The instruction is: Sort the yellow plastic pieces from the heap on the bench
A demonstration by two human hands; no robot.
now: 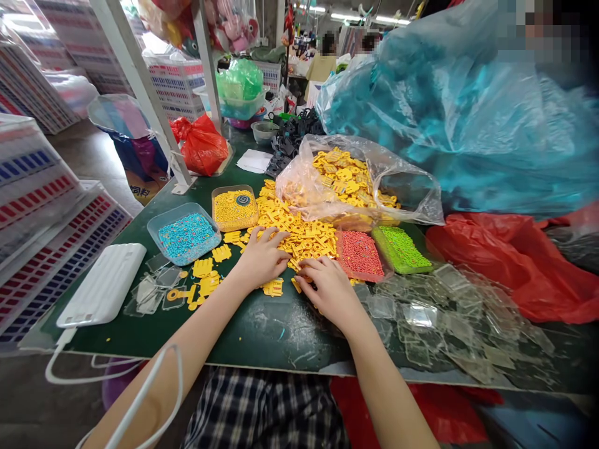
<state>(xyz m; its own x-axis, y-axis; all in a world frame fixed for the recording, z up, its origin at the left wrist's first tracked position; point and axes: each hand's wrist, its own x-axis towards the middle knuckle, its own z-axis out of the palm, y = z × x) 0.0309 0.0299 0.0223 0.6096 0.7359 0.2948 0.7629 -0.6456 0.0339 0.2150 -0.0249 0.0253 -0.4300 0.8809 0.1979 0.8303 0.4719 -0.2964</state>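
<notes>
the heap of yellow pieces [299, 231] lies on the green table [262, 330]. the left hand [262, 257] rests on its near edge, fingers spread flat, gripping nothing. the right hand [327, 288] touches the same edge, fingers curled; whether they pinch a piece, i cannot tell.

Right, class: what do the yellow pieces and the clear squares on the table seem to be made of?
Yellow pieces: probably moulded plastic, slightly glossy; uniform colour, repeated shapes. Clear squares: likely thin transparent plastic, glossy; the table shows through and edges catch light.
</notes>
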